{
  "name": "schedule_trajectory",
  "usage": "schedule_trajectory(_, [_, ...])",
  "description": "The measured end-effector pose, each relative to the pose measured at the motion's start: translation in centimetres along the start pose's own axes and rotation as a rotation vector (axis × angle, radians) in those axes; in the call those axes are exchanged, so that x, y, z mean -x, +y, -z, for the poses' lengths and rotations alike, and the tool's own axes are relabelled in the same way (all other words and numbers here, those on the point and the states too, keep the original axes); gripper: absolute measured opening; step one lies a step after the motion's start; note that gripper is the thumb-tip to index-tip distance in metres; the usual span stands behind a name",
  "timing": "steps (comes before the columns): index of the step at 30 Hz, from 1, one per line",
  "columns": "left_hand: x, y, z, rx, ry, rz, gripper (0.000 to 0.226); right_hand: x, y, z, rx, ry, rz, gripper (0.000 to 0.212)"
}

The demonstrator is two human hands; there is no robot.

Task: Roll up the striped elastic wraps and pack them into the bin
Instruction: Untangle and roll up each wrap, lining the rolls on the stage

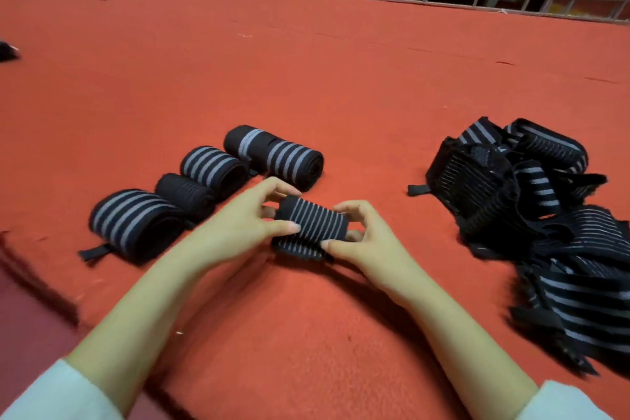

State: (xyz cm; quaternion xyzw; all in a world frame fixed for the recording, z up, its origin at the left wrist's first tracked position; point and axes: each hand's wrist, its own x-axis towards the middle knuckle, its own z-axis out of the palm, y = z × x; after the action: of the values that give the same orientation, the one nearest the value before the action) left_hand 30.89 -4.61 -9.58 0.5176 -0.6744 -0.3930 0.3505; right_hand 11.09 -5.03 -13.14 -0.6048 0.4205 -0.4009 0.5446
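I hold one rolled striped wrap [312, 225] between my two hands, low over the red worktop [341, 78], in front of me and about at the middle. Its long axis runs from my left to my right, the left end tipped slightly away from me, and its thin grey stripes cross that axis. My left hand [245, 218] pinches the left end, thumb on the near side and fingers curled over the far side. My right hand [361, 239] grips the right end the same way, thumb against the loose near edge of the fabric.

To my left, four rolled wraps [213, 167] lie side by side in a diagonal row, touching or just beside each other. Each one's axis slants from far left to near right. Well apart on my right sits a loose pile of unrolled wraps [528, 215], tangled and overlapping.
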Motion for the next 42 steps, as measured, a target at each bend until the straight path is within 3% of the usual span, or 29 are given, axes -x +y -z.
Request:
schedule_trajectory(3, [0.4,-1.4,3.1,-0.349,0.051,-0.029,0.042,-1.5,0.4,-3.3,0.145,0.006,0.062,0.045])
schedule_trajectory(7, [0.2,-3.3,4.3,-0.859,-0.006,-0.119,0.055,-2.6,0.9,-5.1,0.314,0.093,0.108,0.041])
schedule_trajectory(10, [-0.5,-3.6,4.8,-1.095,0.017,-0.182,0.056,-3.0,1.1,-5.1,0.459,0.136,0.137,0.036])
schedule_trajectory(15, [-2.8,-3.2,5.7,-1.057,0.055,-0.193,0.054,-4.4,1.0,-4.7,0.553,0.178,0.123,0.045])
schedule_trajectory(20, [-5.7,-4.1,6.8,-1.128,0.058,-0.175,0.048,-7.4,1.6,-5.8,0.599,0.288,0.191,0.038])
schedule_trajectory(29, [-7.5,-5.9,7.7,-0.989,0.116,-0.176,0.046,-9.6,2.3,-6.0,0.598,0.335,0.202,0.041])
schedule_trajectory(42, [-5.2,-2.7,7.6,-1.049,0.076,-0.218,0.059,-6.8,-1.4,-3.9,0.71,0.19,0.119,0.048])
